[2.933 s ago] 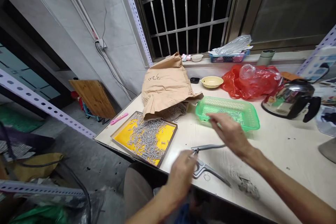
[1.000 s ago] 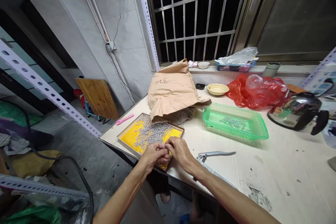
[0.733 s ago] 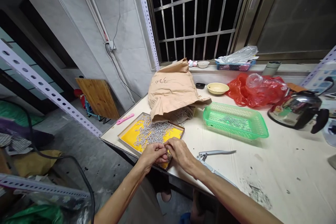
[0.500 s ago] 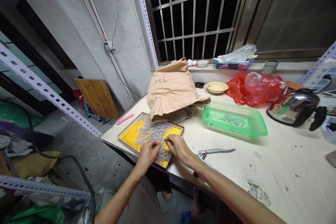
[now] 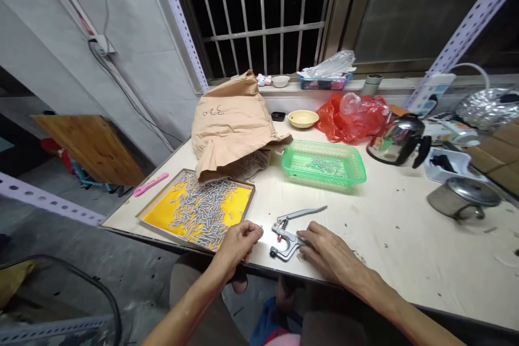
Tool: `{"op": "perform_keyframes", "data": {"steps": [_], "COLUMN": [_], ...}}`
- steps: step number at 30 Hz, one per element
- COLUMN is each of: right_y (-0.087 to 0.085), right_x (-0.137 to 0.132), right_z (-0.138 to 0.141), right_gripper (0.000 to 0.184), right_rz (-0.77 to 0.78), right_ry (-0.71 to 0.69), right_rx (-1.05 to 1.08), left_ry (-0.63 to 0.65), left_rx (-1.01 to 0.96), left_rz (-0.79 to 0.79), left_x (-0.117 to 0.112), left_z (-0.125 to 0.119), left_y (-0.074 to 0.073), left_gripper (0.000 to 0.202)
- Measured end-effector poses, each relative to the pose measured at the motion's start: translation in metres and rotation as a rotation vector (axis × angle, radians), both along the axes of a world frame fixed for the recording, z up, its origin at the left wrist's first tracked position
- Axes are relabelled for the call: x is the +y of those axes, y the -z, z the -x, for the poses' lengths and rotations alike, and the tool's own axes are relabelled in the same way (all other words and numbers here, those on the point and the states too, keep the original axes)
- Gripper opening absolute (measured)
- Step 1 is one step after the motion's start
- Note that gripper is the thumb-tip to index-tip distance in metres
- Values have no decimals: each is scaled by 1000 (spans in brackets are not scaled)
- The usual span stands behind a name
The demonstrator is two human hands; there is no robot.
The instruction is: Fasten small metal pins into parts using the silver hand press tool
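Note:
My left hand (image 5: 242,239) is closed in a pinch just right of a shallow tray (image 5: 248,194). A tiny metal piece (image 5: 261,226) shows at its fingertips, too small to make out fully. Many small silvery metal pieces (image 5: 203,208) lie spread over the tray's yellow bottom. Snap-fastener pliers (image 5: 288,243) lie on the table with their jaws facing left and the upper handle swung apart. My right hand (image 5: 330,251) has its fingers closed over the lower handle, which is partly hidden under them.
A brown paper bag (image 5: 233,124) leans over the tray's back edge. Behind the pliers stands a green plastic basket (image 5: 357,173) holding more small metal pieces. A pink-handled tool (image 5: 151,184), yellow bowl (image 5: 303,118), red plastic bag (image 5: 348,119), kettle (image 5: 395,143) and metal pot (image 5: 454,200) stand around.
Both hands have left the tray and moved right. My right hand has taken hold of the pliers' lower handle. The head view has turned to the right.

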State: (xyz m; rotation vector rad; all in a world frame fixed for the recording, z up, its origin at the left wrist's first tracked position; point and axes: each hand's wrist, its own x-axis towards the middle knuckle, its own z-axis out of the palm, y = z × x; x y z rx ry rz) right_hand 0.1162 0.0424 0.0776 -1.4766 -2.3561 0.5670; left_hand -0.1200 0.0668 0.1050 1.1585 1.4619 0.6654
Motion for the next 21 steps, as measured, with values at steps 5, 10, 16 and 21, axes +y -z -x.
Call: {"op": "perform_keyframes", "data": {"steps": [5,10,16,21], "right_y": [9,2,10,13], "right_x": [-10,-2,1,-1], "right_z": [-13,-12,-17,-17], "right_gripper": [15,14,13,12], "right_rz": [59,69,14,-14], "right_ry": [45,30,15,34], "right_rx": [-61,-124,-140,-145], "left_ry": [21,172,572,759], "left_rx": [-100,224,961,1120], "left_rz": [282,170,-407,-396], "left_x": [11,17,10,6], "left_z": [-20,-23,-20,-25], "left_y": [19,29,24,13], "left_gripper": [28,16,19,18]}}
